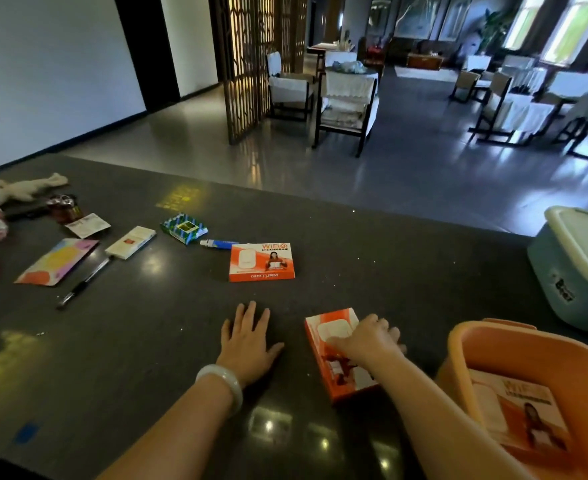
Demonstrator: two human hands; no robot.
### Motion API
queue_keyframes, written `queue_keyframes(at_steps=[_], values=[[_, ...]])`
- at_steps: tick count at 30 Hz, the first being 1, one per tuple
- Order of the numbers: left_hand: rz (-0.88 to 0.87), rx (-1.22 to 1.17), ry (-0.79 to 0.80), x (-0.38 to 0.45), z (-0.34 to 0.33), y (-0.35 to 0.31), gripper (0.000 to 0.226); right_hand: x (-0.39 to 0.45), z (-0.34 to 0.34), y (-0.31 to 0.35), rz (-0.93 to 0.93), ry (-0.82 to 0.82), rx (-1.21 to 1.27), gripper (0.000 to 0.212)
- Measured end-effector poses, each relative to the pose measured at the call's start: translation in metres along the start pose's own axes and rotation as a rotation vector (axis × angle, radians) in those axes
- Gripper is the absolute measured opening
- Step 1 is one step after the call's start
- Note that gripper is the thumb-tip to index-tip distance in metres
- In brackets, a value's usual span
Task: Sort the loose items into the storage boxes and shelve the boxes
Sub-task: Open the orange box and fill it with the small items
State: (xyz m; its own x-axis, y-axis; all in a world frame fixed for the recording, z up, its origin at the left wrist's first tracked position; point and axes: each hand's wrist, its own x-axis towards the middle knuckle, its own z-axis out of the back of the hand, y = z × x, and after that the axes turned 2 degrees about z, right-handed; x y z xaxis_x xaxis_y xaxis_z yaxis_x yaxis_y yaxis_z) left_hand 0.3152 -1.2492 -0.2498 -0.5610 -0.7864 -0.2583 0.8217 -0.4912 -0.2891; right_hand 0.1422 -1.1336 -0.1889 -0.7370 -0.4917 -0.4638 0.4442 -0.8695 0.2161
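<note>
My right hand (pixel 365 337) grips an orange WiFi box (pixel 337 368) near the table's front, its fingers curled over the box's far right edge. My left hand (pixel 249 341) lies flat on the dark table (pixel 407 271), fingers spread, holding nothing. A second orange WiFi box (pixel 262 262) lies flat farther back, in the middle. The orange storage box (pixel 486 344) stands at the front right with another WiFi box (pixel 517 414) inside it. A pale blue storage box (pixel 573 271) with a white lid stands at the right edge.
Loose items lie on the left: a blue tube (pixel 218 243), a green packet (pixel 184 228), a white flat box (pixel 130 242), a pen (pixel 83 284), a colourful pouch (pixel 57 261), a small sachet (pixel 87 225), a plush toy (pixel 22 188). Chairs stand beyond the table.
</note>
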Motion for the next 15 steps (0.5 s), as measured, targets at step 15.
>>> queue_keyframes(at_steps=[15], values=[[-0.081, 0.041, -0.043, 0.014, -0.015, 0.012, 0.081, 0.033, -0.041, 0.044, 0.194, -0.252, 0.062, 0.11]])
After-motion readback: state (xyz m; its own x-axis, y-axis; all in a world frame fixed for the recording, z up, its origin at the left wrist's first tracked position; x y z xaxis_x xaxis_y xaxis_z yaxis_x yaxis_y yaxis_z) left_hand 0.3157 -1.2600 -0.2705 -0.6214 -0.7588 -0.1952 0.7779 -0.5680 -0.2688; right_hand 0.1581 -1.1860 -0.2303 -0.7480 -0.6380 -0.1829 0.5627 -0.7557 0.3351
